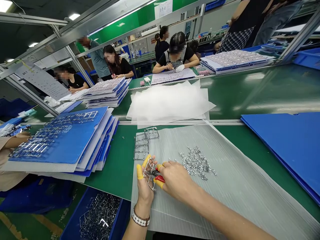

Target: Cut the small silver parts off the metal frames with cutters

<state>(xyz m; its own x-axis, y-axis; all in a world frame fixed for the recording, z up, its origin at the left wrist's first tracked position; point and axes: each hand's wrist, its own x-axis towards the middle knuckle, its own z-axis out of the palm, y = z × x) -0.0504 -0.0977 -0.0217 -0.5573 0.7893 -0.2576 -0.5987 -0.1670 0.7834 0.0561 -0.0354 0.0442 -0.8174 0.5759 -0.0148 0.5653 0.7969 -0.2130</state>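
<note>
My left hand (145, 185), with yellow finger cots on thumb and finger, holds a shiny metallic frame (150, 170) with small parts on it. Red-handled cutting pliers (159, 179) are gripped in my right hand (175, 176), which also wears yellow cots. The pliers' jaws meet the frame over my left palm. To the right of my hands lies a loose pile of small silvery pieces (196, 163) on a foam sheet (230, 186). Several more frames (141, 146) rest at the sheet's far left corner, just beyond my left hand.
At left, blue and white sheets (82, 143) are stacked with frames on top. Below the table edge sits a blue bin (117, 216) of frames. White foam sheets (170, 101) lie ahead; blue boards (287, 136) lie at right. Co-workers (177, 56) sit across the bench.
</note>
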